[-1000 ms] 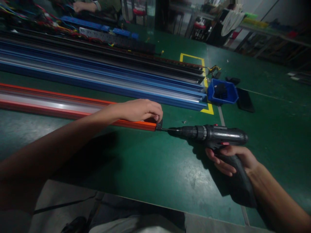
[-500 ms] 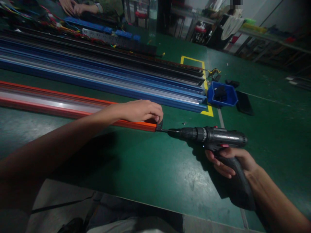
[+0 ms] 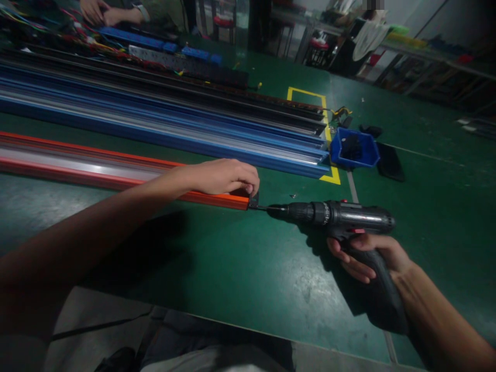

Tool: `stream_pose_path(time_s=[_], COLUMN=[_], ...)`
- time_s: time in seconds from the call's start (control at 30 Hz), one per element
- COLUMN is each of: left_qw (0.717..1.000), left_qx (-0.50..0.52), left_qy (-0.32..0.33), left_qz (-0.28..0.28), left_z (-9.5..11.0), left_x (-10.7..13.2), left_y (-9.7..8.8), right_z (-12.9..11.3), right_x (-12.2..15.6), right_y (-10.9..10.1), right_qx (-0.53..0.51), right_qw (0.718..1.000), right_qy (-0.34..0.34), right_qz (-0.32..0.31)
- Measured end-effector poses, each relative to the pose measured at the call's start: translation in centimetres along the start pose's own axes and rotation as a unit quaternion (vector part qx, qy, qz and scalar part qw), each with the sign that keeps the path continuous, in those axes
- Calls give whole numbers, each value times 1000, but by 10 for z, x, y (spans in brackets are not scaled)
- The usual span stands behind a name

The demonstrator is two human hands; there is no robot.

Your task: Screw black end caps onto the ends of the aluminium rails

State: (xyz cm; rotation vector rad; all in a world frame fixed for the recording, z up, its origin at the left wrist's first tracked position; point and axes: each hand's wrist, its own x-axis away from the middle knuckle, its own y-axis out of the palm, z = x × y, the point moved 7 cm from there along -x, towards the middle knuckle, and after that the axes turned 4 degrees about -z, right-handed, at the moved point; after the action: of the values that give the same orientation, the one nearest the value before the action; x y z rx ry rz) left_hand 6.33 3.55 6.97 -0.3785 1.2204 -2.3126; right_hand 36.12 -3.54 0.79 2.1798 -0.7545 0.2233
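Note:
My left hand [image 3: 225,176] is closed over the right end of a long orange rail [image 3: 96,168] on the green table, fingertips pinching a small black end piece [image 3: 253,200]. My right hand [image 3: 368,253] grips the handle of a black cordless drill [image 3: 341,217] held level. The drill's bit tip touches the black end piece at the rail's end.
Long blue rails [image 3: 174,129] and black rails [image 3: 194,93] lie behind the orange one. A blue bin [image 3: 354,149] with dark parts stands at their right end, beside a yellow floor-tape outline [image 3: 306,93]. Another person's hands [image 3: 101,11] work at the far left. The table's front edge [image 3: 271,330] runs near me.
Almost nothing has moved. The drill and both hands keep their places; the view shifted slightly and the other person's hands at the far end moved left.

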Motion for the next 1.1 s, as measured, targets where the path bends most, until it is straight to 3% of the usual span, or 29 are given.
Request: stream_pose_path(time_s=[1.1], left_qw=[1000], left_qx=[4], left_qy=[2], left_qz=[13], left_z=[0], left_x=[0], left_y=[-1], right_z=[0], right_x=[0], right_y=[-3], right_qx=[-4], right_qw=[1000], right_qy=[-13], right_qz=[16])
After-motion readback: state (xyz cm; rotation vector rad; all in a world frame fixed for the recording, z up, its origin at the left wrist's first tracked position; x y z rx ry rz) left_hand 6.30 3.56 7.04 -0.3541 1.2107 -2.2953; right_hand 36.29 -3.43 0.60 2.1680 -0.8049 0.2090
